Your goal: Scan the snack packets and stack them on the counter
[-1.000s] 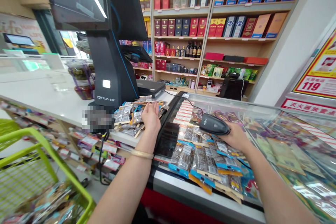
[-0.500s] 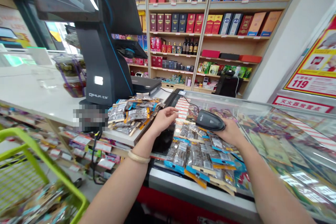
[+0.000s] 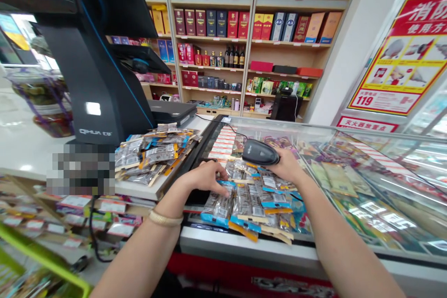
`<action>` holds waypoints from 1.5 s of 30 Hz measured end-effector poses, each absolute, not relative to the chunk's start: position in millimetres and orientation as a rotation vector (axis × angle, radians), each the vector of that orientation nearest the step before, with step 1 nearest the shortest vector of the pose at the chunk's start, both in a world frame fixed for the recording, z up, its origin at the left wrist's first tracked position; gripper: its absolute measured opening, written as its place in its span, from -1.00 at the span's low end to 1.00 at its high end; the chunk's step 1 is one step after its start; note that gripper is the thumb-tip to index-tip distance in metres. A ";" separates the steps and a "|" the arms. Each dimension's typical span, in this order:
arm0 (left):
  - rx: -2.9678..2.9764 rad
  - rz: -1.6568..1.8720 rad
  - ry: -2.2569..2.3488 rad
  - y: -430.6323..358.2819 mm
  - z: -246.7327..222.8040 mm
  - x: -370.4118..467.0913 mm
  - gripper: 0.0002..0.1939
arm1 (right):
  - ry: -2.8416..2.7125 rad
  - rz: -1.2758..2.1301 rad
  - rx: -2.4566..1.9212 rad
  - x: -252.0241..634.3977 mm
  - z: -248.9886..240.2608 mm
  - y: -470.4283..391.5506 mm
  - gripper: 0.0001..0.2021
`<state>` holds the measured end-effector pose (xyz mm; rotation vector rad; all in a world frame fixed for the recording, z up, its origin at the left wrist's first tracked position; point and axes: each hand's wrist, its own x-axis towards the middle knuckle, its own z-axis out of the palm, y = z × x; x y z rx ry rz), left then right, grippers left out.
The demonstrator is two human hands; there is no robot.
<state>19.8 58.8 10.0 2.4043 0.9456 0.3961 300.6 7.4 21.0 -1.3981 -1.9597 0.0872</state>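
My right hand [image 3: 287, 164] is wrapped round a black handheld barcode scanner [image 3: 256, 152], its head pointing left above a pile of snack packets [image 3: 244, 205]. These are small clear packets of dark food with blue, orange and cream edges, lying on the glass counter. At the pile's upper left edge, my left hand [image 3: 206, 178] reaches down with its fingers apart and curved, fingertips at a blue-edged packet [image 3: 223, 200]. Whether they press on it I cannot tell. Further left, a second heap of similar packets [image 3: 157, 149] lies on the white counter, beside the left forearm.
A black checkout terminal [image 3: 94, 74] stands on the white counter [image 3: 17, 149] at left, with strapped jars [image 3: 52, 121] behind. Glass display cases [image 3: 335, 149] extend right. A green shopping basket [image 3: 45, 251] sits low left. Shelves of boxed bottles [image 3: 216, 23] line the back wall.
My left hand has moved down from above the counter's dark edge to the packets. The right hand still holds the scanner over the pile. The view has swung right.
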 end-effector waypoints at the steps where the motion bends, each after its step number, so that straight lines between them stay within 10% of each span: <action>1: 2.417 0.401 0.950 58.4 10.1 19.1 -0.55 | -1.958 0.088 -1.392 300.7 21.1 7.5 -0.75; 45: 0.632 1.880 0.544 78.5 34.8 16.9 -0.92 | -1.979 0.125 -1.333 301.5 18.2 7.6 -0.71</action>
